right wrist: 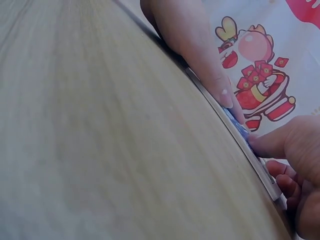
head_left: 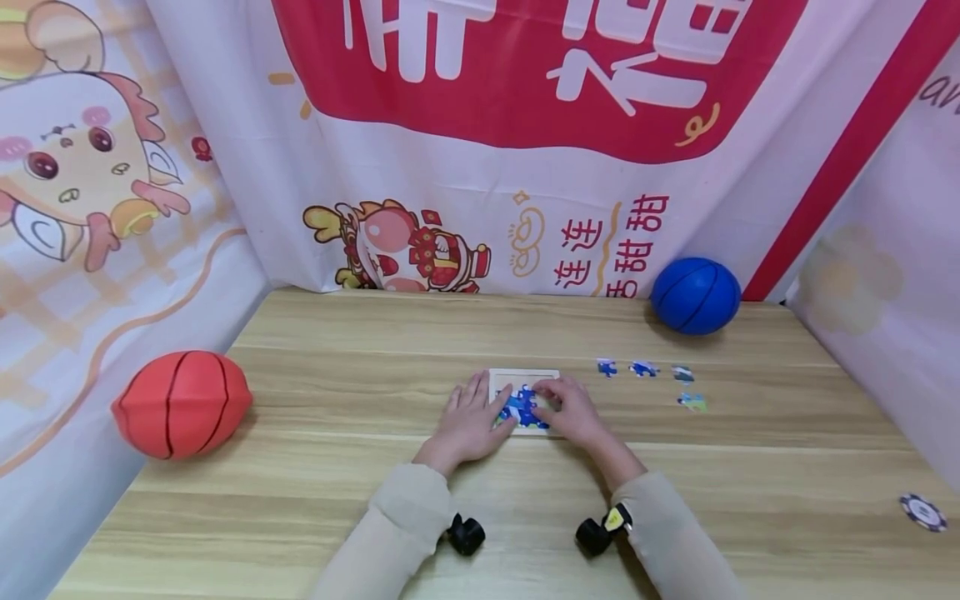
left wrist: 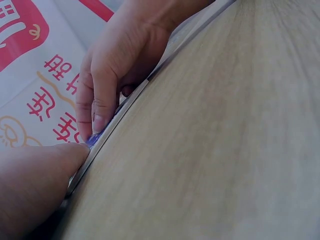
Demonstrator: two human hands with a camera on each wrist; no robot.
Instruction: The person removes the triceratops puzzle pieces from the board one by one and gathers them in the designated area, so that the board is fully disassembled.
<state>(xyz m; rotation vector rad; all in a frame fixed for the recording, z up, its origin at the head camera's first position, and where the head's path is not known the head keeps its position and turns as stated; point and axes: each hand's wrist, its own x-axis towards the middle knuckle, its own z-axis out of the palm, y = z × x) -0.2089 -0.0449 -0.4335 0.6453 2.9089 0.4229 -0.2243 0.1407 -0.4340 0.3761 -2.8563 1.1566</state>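
A small puzzle board (head_left: pixel 525 374) with a pale rim lies flat on the table, partly filled with joined blue pieces (head_left: pixel 519 406). My left hand (head_left: pixel 467 422) rests along its left side, fingers extended and thumb reaching over the lower edge. From the right, my right hand (head_left: pixel 572 410) bends its fingers over the board and pinches a puzzle piece at the right of the blue picture, mostly hidden by the fingers. In the right wrist view, the right thumb (right wrist: pixel 272 142) presses at the blue surface. The left wrist view shows right fingertips (left wrist: pixel 100 120) right at the board.
Several loose puzzle pieces (head_left: pixel 643 368) lie right of the board. A blue ball (head_left: pixel 695 296) sits at the back right, a red ball (head_left: pixel 182 405) at the left edge. A poker chip (head_left: pixel 923 512) lies far right. Printed cloth (head_left: pixel 450 167) hangs behind the table.
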